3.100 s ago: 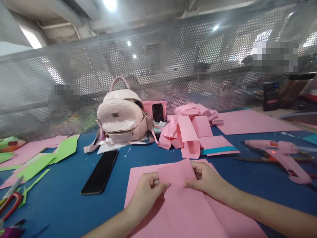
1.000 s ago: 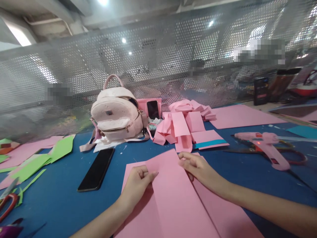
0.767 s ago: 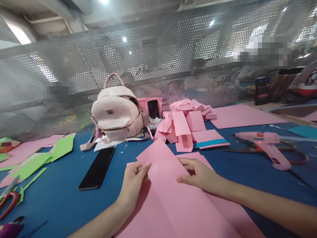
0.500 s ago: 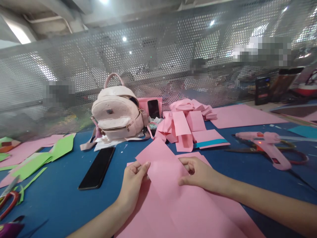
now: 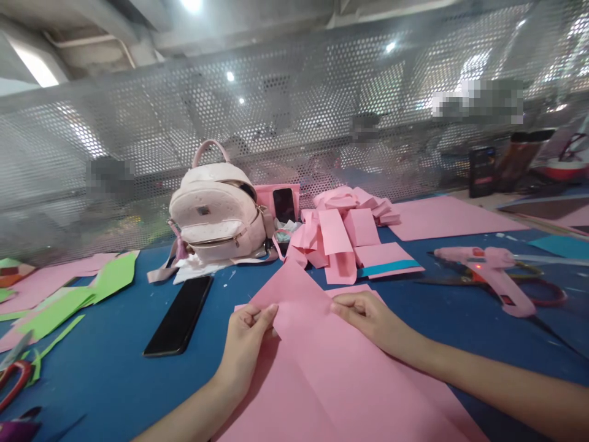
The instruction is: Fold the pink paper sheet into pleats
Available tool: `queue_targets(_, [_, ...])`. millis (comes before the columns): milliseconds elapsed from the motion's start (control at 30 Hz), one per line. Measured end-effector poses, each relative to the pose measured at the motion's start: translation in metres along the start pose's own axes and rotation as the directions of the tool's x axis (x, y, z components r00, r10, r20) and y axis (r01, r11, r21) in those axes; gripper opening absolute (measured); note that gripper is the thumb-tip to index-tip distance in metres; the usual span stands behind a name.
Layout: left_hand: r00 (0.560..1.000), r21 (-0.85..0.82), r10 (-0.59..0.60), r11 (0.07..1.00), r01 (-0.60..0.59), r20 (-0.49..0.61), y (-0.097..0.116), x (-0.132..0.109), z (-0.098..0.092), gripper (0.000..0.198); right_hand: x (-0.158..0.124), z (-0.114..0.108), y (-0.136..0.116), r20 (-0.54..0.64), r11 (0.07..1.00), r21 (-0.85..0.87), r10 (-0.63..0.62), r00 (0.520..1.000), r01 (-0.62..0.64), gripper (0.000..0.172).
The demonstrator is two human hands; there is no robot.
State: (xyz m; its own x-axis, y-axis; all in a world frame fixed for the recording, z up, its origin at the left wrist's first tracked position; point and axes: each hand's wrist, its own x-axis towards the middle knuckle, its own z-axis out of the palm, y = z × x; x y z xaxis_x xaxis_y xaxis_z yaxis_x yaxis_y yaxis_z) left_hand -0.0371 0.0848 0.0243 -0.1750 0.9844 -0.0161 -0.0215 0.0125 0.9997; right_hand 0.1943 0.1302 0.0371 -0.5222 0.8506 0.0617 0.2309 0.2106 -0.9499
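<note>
A sheet of pink paper with a crease across it fills the lower middle of the view, its far corner pointing away from me. My left hand pinches the left edge, thumb on top and fingers curled beneath. On the right edge my right hand is closed, thumb and forefinger gripping the paper. Under it, more pink paper shows at the right. A black phone lies on the blue table left of my left hand.
A pale pink backpack stands at the back, beside piled pink paper strips. To the right, a pink glue gun with a lit light rests over scissors. Green paper and red-handled scissors lie at left. Perforated metal screening stands behind.
My right thumb has shifted up and now pinches the sheet's right edge. The top part of the sheet, raised and folded before, now lies flatter and more open.
</note>
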Motion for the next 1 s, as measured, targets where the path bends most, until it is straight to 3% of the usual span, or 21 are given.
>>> queue_targets(100, [0.998,0.048,-0.014,0.999,0.011,0.063,0.0045,-0.0012,0.0011,0.058,-0.0010,-0.0007,0.0017,0.054,0.995,0.053,0.083,0.995,-0.086,0.039])
queue_targets(200, [0.992,0.092,-0.028,0.996,0.017,0.122,0.0077,-0.0037,0.0040,0.056,-0.0007,-0.0005,0.0063,-0.076,0.996,0.045,0.083,0.994,-0.080,0.034])
queue_targets(333, [0.994,0.108,-0.020,0.994,0.008,0.105,0.0085,-0.0057,0.0061,0.057,0.0007,0.0009,0.0077,-0.211,0.998,0.060,0.014,0.977,-0.001,0.032])
queue_targets(433, [0.996,0.114,-0.014,0.993,0.004,0.093,0.0073,-0.0053,0.0046,0.056,0.0016,0.0017,0.0044,-0.204,0.998,0.069,0.011,0.979,0.003,0.030])
queue_targets(600, [0.981,0.130,-0.025,0.991,0.000,0.194,0.0053,-0.0041,0.0038,0.054,0.0010,0.0032,0.0029,-0.183,0.989,0.146,0.012,0.983,0.015,0.028])
queue_targets(867, [0.966,0.137,-0.035,0.991,0.000,0.255,0.0013,-0.0029,0.0040,0.049,-0.0033,0.0027,0.0017,-0.222,0.996,0.066,-0.046,0.974,0.062,0.035])
queue_targets(1000, [0.956,0.178,-0.049,0.984,-0.004,0.291,0.0010,-0.0019,0.0018,0.045,-0.0001,0.0024,0.0040,-0.214,0.993,0.116,-0.011,0.977,0.037,0.033])
